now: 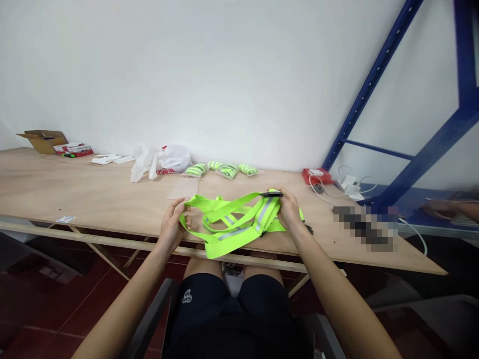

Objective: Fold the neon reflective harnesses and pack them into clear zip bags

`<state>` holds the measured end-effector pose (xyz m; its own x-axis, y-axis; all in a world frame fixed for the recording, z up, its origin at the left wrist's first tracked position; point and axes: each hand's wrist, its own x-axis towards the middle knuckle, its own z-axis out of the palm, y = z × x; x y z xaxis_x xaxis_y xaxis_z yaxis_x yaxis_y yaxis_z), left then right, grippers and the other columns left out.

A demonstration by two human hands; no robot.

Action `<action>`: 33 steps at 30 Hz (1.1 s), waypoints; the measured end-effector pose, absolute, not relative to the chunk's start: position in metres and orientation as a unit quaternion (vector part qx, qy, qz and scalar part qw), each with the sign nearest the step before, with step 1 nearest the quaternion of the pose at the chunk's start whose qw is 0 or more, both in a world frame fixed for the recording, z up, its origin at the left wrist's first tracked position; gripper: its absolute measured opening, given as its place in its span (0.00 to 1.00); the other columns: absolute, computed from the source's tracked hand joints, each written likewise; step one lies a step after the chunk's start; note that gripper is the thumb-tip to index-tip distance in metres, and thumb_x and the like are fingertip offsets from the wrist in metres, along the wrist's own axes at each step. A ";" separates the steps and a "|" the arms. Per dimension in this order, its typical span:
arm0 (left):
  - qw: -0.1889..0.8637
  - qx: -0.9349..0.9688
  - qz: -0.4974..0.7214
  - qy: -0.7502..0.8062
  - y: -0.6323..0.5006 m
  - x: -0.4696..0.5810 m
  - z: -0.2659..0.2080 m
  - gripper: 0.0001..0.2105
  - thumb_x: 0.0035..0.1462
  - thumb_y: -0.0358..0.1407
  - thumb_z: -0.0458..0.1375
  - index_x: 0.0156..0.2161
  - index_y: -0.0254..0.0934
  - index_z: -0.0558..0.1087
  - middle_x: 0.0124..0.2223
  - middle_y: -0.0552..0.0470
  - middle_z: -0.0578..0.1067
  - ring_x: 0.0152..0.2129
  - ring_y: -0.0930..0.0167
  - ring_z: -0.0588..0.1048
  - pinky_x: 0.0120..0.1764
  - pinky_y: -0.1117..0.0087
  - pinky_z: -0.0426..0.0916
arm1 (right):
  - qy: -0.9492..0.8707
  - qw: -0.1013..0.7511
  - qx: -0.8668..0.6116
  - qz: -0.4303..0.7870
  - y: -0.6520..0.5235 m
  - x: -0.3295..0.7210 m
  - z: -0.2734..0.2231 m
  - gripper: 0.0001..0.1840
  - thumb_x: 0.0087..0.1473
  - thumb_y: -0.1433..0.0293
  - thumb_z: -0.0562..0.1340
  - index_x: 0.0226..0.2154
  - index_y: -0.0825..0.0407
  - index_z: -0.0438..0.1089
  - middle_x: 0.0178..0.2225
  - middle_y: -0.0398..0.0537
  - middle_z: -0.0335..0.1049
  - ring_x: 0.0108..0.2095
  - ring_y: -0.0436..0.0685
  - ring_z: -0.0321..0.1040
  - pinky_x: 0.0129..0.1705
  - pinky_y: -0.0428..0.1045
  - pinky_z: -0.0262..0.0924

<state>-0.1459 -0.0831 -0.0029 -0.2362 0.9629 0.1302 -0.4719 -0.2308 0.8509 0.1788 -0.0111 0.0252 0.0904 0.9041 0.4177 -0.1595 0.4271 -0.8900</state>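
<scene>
Stretched between my hands is a bright yellow-green reflective strap vest [232,239] with grey shiny stripes, its loops hanging over the table's front edge. My left hand [174,223] pinches a loop at the vest's left end. Gathered straps and a black buckle [272,194] are gripped in my right hand [290,209]. More of the webbing and black fittings lie on the table just past my right wrist, partly hidden by the hand.
On the wooden table [112,194], several bagged yellow-green bundles [227,171] lie by the wall, beside a white plastic bag [175,158]. A cardboard box [47,142] stands far left. White cables and chargers [349,184] lie right, near a blue metal frame [374,85]. Another person's hand [445,208] shows far right.
</scene>
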 end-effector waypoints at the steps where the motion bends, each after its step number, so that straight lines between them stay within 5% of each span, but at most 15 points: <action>1: 0.509 0.343 0.707 0.351 -0.082 -0.147 -0.002 0.26 0.45 0.44 0.71 0.48 0.40 0.68 0.33 0.56 0.73 0.15 0.77 0.68 0.15 0.78 0.62 | -0.489 0.676 -0.337 0.437 -0.010 0.189 0.026 0.11 0.44 0.71 0.60 0.33 0.51 0.75 0.30 0.42 0.78 0.32 0.55 0.74 0.37 0.49 0.68; 8: 0.506 0.285 0.744 0.329 -0.078 -0.150 0.006 0.20 0.49 0.38 0.69 0.46 0.41 0.69 0.42 0.51 0.78 0.21 0.76 0.74 0.23 0.75 0.71 | -0.256 0.747 -0.265 0.553 -0.008 0.245 0.014 0.13 0.48 0.74 0.56 0.35 0.53 0.74 0.37 0.49 0.79 0.38 0.57 0.77 0.40 0.53 0.73; 18: 0.470 0.311 0.783 0.264 -0.085 -0.150 0.006 0.30 0.38 0.22 0.63 0.48 0.49 0.67 0.55 0.51 0.74 0.49 0.61 0.77 0.34 0.72 0.74 | -0.188 0.863 -0.211 0.418 -0.022 0.267 -0.005 0.20 0.39 0.81 0.56 0.38 0.51 0.66 0.45 0.51 0.73 0.45 0.56 0.75 0.51 0.57 0.72; 25: 0.471 0.320 0.734 0.372 -0.078 -0.163 -0.005 0.28 0.38 0.28 0.67 0.47 0.43 0.67 0.39 0.54 0.79 0.25 0.73 0.76 0.34 0.68 0.74 | -0.198 0.884 -0.284 0.316 -0.019 0.282 -0.017 0.32 0.28 0.82 0.57 0.42 0.50 0.64 0.41 0.43 0.68 0.45 0.54 0.72 0.53 0.55 0.68; 29: 0.418 0.434 0.641 0.476 -0.079 -0.172 -0.006 0.24 0.40 0.38 0.69 0.45 0.38 0.70 0.30 0.54 0.78 0.27 0.66 0.77 0.35 0.64 0.75 | -0.289 0.859 -0.382 0.183 -0.020 0.277 -0.020 0.29 0.31 0.76 0.66 0.43 0.52 0.70 0.42 0.45 0.69 0.49 0.58 0.68 0.58 0.58 0.61; 33: 0.322 0.522 0.544 0.573 -0.082 -0.186 -0.004 0.20 0.43 0.44 0.68 0.40 0.36 0.76 0.31 0.51 0.79 0.26 0.64 0.77 0.30 0.67 0.72 | -0.429 0.734 -0.522 0.066 -0.033 0.278 -0.024 0.27 0.39 0.65 0.68 0.45 0.55 0.75 0.44 0.52 0.70 0.46 0.60 0.68 0.53 0.58 0.62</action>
<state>-0.1861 -0.0821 -0.0041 -0.2478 0.9480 0.1995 0.2478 -0.1370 0.9591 0.2778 -0.0331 -0.0239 0.6226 0.5446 0.5619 0.3512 0.4473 -0.8226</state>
